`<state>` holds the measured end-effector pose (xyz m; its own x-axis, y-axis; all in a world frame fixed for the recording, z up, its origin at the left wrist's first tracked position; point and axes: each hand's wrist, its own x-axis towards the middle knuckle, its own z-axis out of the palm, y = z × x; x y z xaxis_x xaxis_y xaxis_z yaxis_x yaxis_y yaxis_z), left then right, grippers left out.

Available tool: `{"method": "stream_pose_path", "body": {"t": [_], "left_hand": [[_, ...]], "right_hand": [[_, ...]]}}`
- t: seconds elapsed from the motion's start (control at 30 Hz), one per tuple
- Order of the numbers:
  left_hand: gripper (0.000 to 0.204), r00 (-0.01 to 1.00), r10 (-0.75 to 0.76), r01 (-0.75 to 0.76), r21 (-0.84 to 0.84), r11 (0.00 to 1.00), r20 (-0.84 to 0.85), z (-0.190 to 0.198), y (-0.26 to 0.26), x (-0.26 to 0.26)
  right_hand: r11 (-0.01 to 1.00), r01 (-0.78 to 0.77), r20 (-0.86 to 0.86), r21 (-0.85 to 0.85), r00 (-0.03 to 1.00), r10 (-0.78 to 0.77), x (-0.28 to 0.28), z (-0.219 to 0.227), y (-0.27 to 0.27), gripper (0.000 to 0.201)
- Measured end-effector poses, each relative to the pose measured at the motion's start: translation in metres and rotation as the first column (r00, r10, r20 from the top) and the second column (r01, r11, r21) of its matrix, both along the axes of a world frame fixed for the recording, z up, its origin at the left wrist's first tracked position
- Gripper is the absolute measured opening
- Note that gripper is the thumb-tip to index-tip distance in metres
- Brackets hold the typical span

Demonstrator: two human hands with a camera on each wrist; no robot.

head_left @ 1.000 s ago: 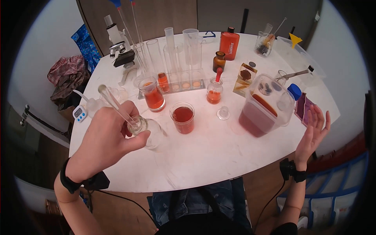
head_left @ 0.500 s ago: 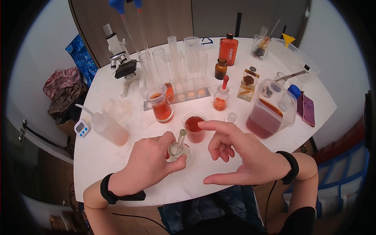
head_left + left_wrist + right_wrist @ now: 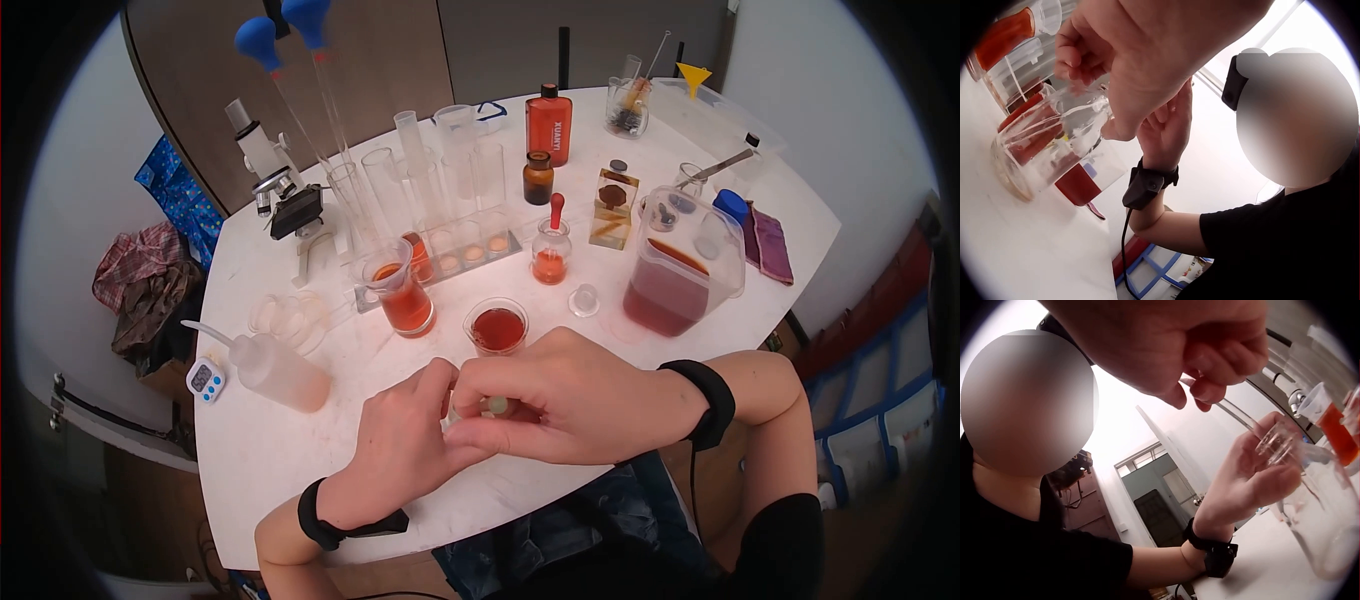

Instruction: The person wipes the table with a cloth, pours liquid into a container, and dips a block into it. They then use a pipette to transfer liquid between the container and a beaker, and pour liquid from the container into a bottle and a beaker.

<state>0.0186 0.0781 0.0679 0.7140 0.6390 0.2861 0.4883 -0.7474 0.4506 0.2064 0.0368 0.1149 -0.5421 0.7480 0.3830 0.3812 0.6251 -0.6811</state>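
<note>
My left hand (image 3: 400, 435) holds a clear glass flask (image 3: 1035, 147) by its neck, near the table's front edge. The flask widens toward its base and looks colourless. Out of its mouth slants a thin glass rod (image 3: 1239, 414), pinched high up between the thumb and fingers of my right hand (image 3: 590, 400). From the head view, the two hands overlap and hide most of the flask; just the rod's pale green end (image 3: 497, 405) shows. Right behind the hands stands a beaker of dark red liquid (image 3: 498, 327).
A beaker of orange-red liquid (image 3: 407, 305), a wash bottle (image 3: 280, 375) and a timer (image 3: 206, 380) stand to the left. Behind are a test tube rack (image 3: 450, 265), a microscope (image 3: 275, 185) and a dropper bottle (image 3: 550, 255). At right stands a plastic tub (image 3: 670, 295) of red liquid.
My left hand has brought the flask and rod rightward to the front middle. My right hand has come in from the far right and now pinches the rod.
</note>
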Motion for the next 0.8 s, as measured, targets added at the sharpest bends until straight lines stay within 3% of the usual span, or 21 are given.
{"method": "stream_pose_path", "body": {"t": [0.1,0.2,0.23,0.27,0.3,0.33,0.37,0.43,0.5,0.67,0.73,0.77,0.8], "left_hand": [[0.041,0.997,-0.006,0.005,0.014,1.0,0.081,-0.003,0.003,0.004],[0.043,1.0,0.018,-0.019,0.026,0.999,0.02,0.002,0.004,0.003],[0.043,0.999,0.027,-0.028,0.018,0.999,0.03,0.002,0.004,0.003],[0.044,1.0,0.028,-0.028,-0.015,1.0,0.004,0.002,0.005,0.003],[0.045,0.999,0.028,-0.029,-0.049,0.998,-0.021,0.002,0.005,0.002],[0.045,0.999,0.042,-0.042,-0.06,0.997,-0.008,0.001,0.006,0.002],[0.046,0.999,0.032,-0.034,-0.091,0.995,-0.021,0.001,0.007,0.003],[0.047,0.999,0.027,-0.03,-0.125,0.992,-0.026,-0.001,0.008,0.003],[0.049,1.0,0.006,-0.01,-0.155,0.988,-0.028,-0.003,0.009,0.003],[0.052,0.989,0.002,-0.034,-0.21,0.977,-0.15,-0.001,0.006,0.004],[0.053,0.987,0.01,-0.041,-0.192,0.981,-0.163,-0.001,0.006,0.003],[0.053,0.985,0.01,-0.043,-0.186,0.982,-0.174,0.0,0.005,0.003],[0.053,0.983,0.011,-0.045,-0.18,0.983,-0.184,0.0,0.005,0.003]], "right_hand": [[0.989,0.07,-0.097,0.131,0.994,-0.058,0.005,0.009,0.001,0.008],[0.97,0.195,-0.185,0.148,0.969,-0.167,0.02,0.036,-0.011,0.022],[0.952,0.272,-0.323,0.14,0.921,-0.216,0.023,0.038,-0.017,0.033],[0.908,0.374,-0.337,0.191,0.893,-0.298,0.031,0.046,-0.021,0.038],[0.861,0.495,-0.465,0.118,0.793,-0.393,0.035,0.054,-0.024,0.038],[0.831,0.544,-0.56,0.118,0.727,-0.397,0.049,0.06,-0.022,0.036],[0.865,0.488,-0.625,0.114,0.712,-0.32,0.06,0.07,-0.02,0.033],[0.812,0.509,-0.559,0.284,0.776,-0.292,0.087,0.089,-0.008,0.029],[0.763,0.554,-0.487,0.334,0.794,-0.364,0.101,0.102,0.013,0.033],[0.746,0.616,-0.359,0.251,0.775,-0.519,0.113,0.114,0.075,0.033],[0.958,0.287,-0.27,0.01,0.923,-0.273,0.115,0.123,0.091,0.028],[0.958,0.286,-0.274,0.013,0.923,-0.271,0.108,0.12,0.099,0.028],[0.883,0.459,-0.298,0.097,0.86,-0.414,0.097,0.112,0.111,0.027]]}}
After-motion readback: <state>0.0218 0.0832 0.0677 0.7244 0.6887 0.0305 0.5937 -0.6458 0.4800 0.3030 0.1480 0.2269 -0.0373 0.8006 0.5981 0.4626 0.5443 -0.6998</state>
